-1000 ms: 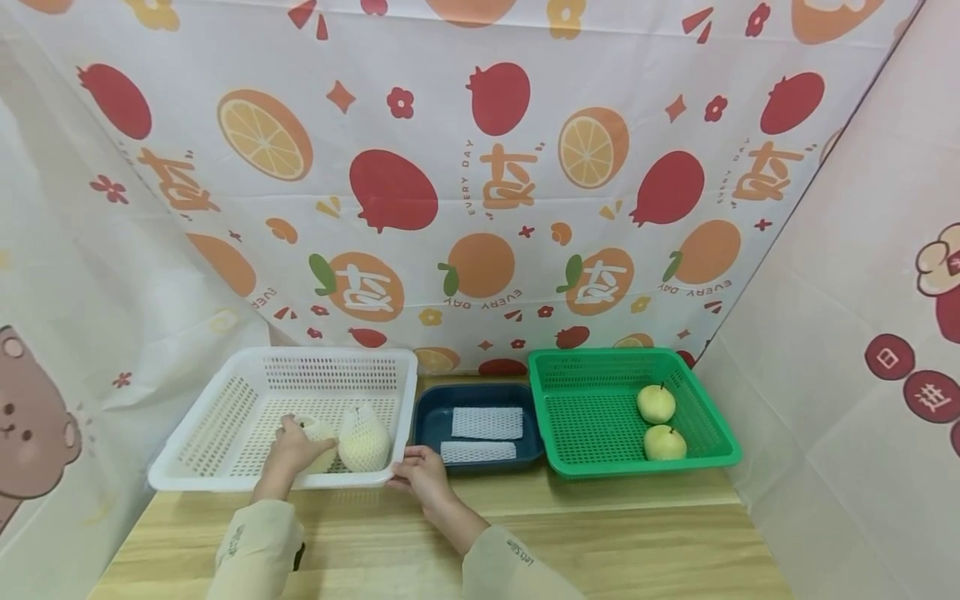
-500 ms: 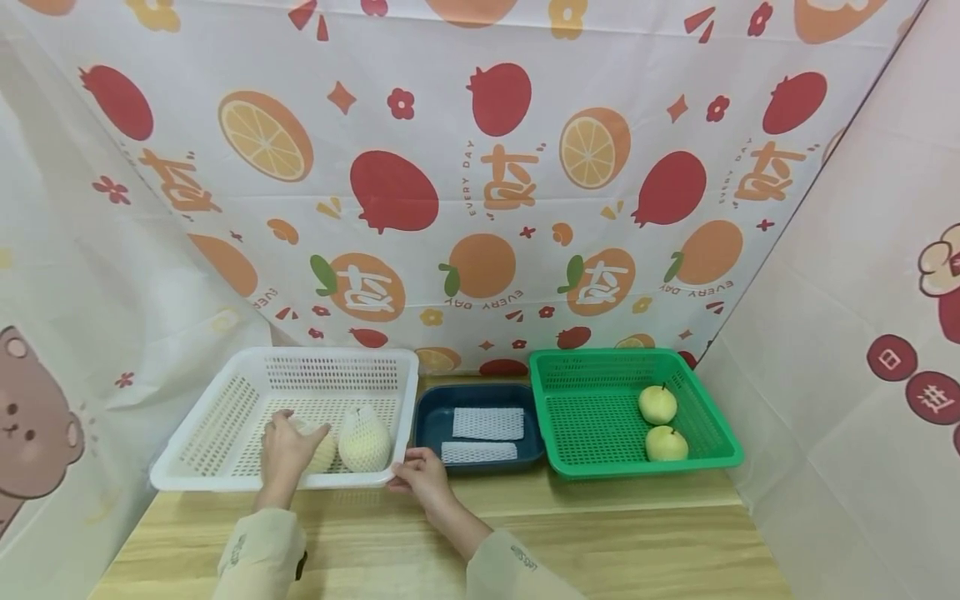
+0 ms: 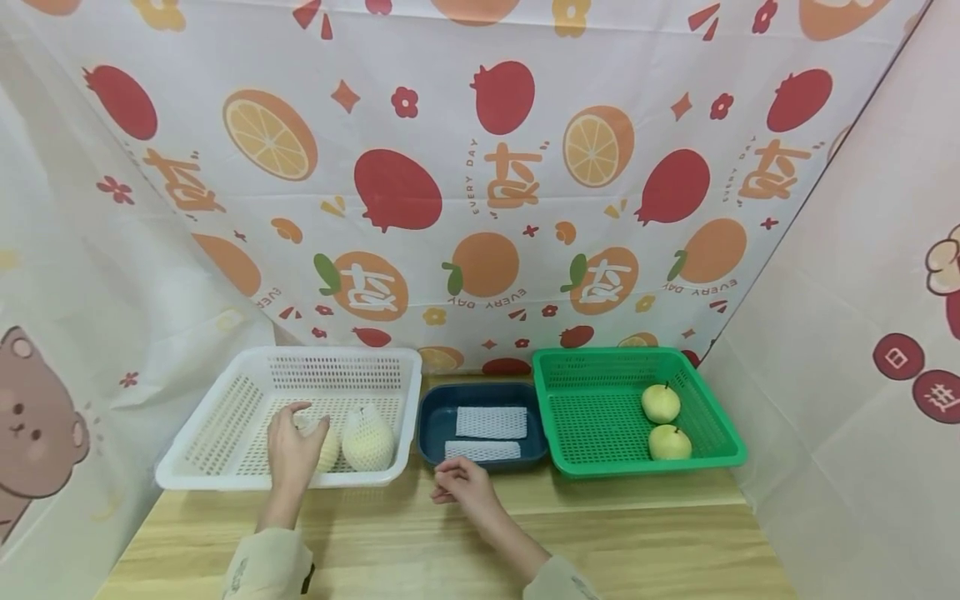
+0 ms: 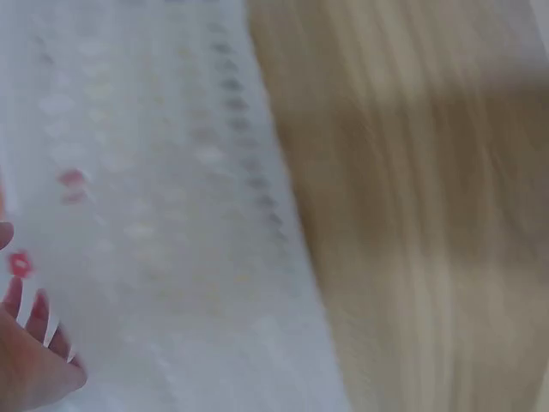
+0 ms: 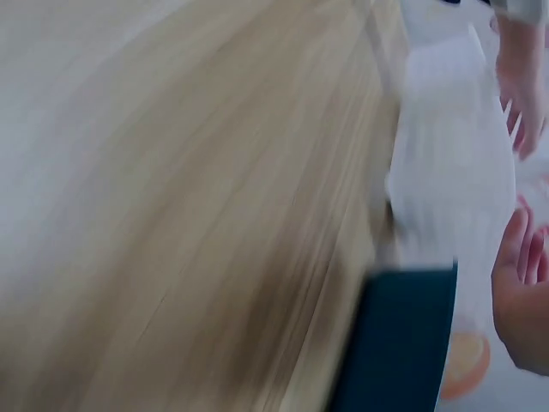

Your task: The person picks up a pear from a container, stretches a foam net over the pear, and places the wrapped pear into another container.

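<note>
My left hand (image 3: 294, 446) hovers over the front of the white basket (image 3: 210, 482), thumb and fingers spread apart with nothing between them. Just beside it a pale yellow pear (image 3: 328, 450) is partly hidden behind the hand. To its right stands another pear in a white foam net (image 3: 368, 440). Close to the front rim of the dark blue tray (image 3: 430, 417), my right hand (image 3: 467, 490) has loosely bent fingers and holds nothing. Two flat foam nets, one at the back (image 3: 491, 422) and one in front (image 3: 482, 451), lie in that tray.
A green basket (image 3: 558, 467) stands at the right, with a rear pear (image 3: 661, 403) and a front pear (image 3: 670, 442) inside, both bare. The wooden table (image 3: 615, 542) runs along the front. A fruit-print cloth (image 3: 525, 275) hangs behind the containers.
My right hand has let go of the white basket's front right corner and moved right to the blue tray. The left hand has come off the left pear and opened slightly above it.
</note>
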A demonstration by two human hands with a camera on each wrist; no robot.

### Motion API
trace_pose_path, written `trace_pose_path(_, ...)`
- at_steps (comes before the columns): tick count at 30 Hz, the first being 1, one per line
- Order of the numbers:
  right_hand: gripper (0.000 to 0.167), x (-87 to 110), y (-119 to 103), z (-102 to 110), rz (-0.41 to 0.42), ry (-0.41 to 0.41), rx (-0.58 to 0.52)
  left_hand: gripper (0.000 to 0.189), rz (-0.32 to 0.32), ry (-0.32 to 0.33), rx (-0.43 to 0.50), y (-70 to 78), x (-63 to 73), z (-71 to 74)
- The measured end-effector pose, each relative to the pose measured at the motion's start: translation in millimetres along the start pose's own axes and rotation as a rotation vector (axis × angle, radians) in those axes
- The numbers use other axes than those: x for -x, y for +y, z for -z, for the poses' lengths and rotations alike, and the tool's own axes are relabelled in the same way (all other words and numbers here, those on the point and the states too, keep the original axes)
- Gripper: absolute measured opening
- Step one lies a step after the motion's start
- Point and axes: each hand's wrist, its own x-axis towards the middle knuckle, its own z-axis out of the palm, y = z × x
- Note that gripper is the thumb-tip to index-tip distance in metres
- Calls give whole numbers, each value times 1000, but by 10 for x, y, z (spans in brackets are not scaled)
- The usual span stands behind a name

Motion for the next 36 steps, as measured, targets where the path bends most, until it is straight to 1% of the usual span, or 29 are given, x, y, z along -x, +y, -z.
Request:
trace_pose_path(2,20,61,-19,173,0,-16,1,38,-41,44,45,118,73,-32)
trace_pose_path(5,19,156,-94,414,-5,-9,5,34,-118,95,127,332,223,-122)
trace_pose_path(8,19,271,-255,605,-2,15,25,34,-197,114,233,543,417,-270)
trace_pose_path(10,21,342,-375,710,21,28,33,34,-237,120,313,665,545,-390)
trace_pose_path(12,22,382,-431,834,85,35,34,35,-270,115,394,777,669,-519)
trace_pose_path(14,29,380,-407,986,151,46,28,35,-307,101,454,884,778,-640)
trace_pose_path(15,27,375,-409,1055,206,44,11,34,-313,85,486,959,838,-683)
trace_pose_path(17,28,295,-203,1301,264,61,5,32,-316,42,527,1109,953,-754)
trace_pose_path(18,30,253,-101,1415,267,84,2,31,-313,15,537,1187,1008,-782)
trace_pose_path(19,27,206,9,1533,268,107,-2,30,-296,-17,548,1265,1065,-803)
trace_pose_path(21,24,122,229,1749,269,150,-29,27,-239,-89,577,1416,1168,-842)
trace_pose_path(22,27,79,370,1860,243,184,-39,26,-211,-131,586,1466,1210,-872)
trace_pose_path(24,30,63,453,1966,232,230,-93,22,-142,-217,615,1553,1283,-939)
trace_pose_path(26,35,77,486,2040,228,260,-129,19,-72,-298,640,1619,1338,-1019)
trace_pose_path(27,37,92,486,2068,224,272,-139,18,-41,-330,660,1623,1362,-1094)
trace_pose_path(28,38,109,481,2091,224,283,-149,17,-17,-362,667,1657,1384,-1137)
trace_pose_path(29,37,126,473,2113,234,282,-139,17,4,-390,671,1693,1402,-1178)
trace_pose_path(30,38,142,459,2125,235,292,-139,18,16,-415,676,1693,1418,-1256)
trace_pose_path(31,37,166,441,2145,246,283,-113,19,21,-445,676,1697,1433,-1333)
trace_pose_path(32,33,191,415,2158,278,258,-100,20,32,-478,674,1706,1449,-1395)
trace_pose_path(33,35,241,312,2105,287,260,-91,22,41,-510,689,1718,1461,-1451)
trace_pose_path(34,38,294,198,2040,300,261,-81,23,60,-552,688,1759,1468,-1469)
trace_pose_path(36,43,407,-53,1890,316,268,-70,26,107,-623,717,1770,1476,-1571)
